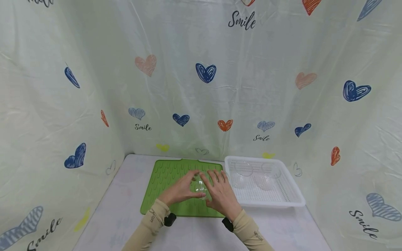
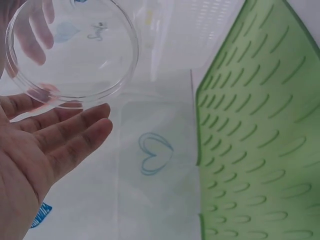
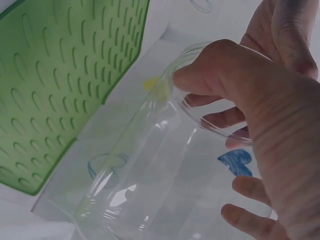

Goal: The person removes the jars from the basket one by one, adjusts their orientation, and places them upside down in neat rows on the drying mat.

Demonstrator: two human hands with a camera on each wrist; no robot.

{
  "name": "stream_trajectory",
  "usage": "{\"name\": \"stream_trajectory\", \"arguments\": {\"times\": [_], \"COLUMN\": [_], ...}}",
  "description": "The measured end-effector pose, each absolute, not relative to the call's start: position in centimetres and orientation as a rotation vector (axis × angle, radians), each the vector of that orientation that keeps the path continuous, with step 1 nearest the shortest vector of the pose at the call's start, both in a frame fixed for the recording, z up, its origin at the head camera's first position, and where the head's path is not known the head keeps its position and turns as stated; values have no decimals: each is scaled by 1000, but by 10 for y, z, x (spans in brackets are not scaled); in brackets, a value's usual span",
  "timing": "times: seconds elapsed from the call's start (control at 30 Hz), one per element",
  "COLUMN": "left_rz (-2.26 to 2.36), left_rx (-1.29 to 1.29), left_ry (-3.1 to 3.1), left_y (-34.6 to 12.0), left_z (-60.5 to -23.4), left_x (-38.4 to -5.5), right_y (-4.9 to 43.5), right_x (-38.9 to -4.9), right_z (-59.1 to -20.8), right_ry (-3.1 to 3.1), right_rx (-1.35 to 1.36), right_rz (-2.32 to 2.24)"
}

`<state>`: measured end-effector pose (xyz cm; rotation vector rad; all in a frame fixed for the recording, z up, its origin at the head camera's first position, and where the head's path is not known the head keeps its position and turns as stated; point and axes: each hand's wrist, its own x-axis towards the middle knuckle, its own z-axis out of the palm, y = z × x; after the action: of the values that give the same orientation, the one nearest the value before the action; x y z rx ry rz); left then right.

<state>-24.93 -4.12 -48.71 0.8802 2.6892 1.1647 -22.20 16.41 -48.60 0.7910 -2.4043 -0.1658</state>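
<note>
Over the green ridged mat (image 1: 166, 181), both hands hold a clear, see-through cup (image 1: 200, 187) between them. My left hand (image 1: 180, 190) has its thumb and index finger about the cup's left side. In the left wrist view the cup's round rim (image 2: 136, 55) is tilted, and several left fingers (image 2: 82, 122) stretch out beside it. From the right, my right hand (image 1: 222, 192) grips the cup. Its bent thumb presses at the rim in the right wrist view, where the cup's body (image 3: 150, 170) slants down to the left and other right fingertips (image 3: 250, 189) show along its far side.
To the right of the mat stands a white perforated basket (image 1: 270, 203) with two clear round containers (image 1: 243, 168) in it. A white table surface (image 1: 119, 198) lies under everything. Curtains (image 1: 176, 90) printed with hearts hang behind and at both sides.
</note>
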Motion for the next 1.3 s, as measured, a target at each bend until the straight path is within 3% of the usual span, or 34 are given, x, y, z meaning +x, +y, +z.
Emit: {"name": "stream_trajectory", "arguments": {"times": [0.37,0.6,1.1,1.3], "left_rz": [1263,1327,1421,1421], "left_rx": [998,991,909,930], "left_ry": [2719,2726,2733,2739], "left_y": [-46,-53,-64,-67], "left_z": [-492,-494,-494,-495], "left_x": [-253,-255,-256,-256], "right_y": [167,173,204,211], "right_x": [-221,-219,-233,-236], "right_z": [-482,-473,-476,-490], "right_ry": [-2427,-2372,-2289,-1974], "right_rx": [809,759,-20,-72], "right_rz": [-126,210,2136,2903]}}
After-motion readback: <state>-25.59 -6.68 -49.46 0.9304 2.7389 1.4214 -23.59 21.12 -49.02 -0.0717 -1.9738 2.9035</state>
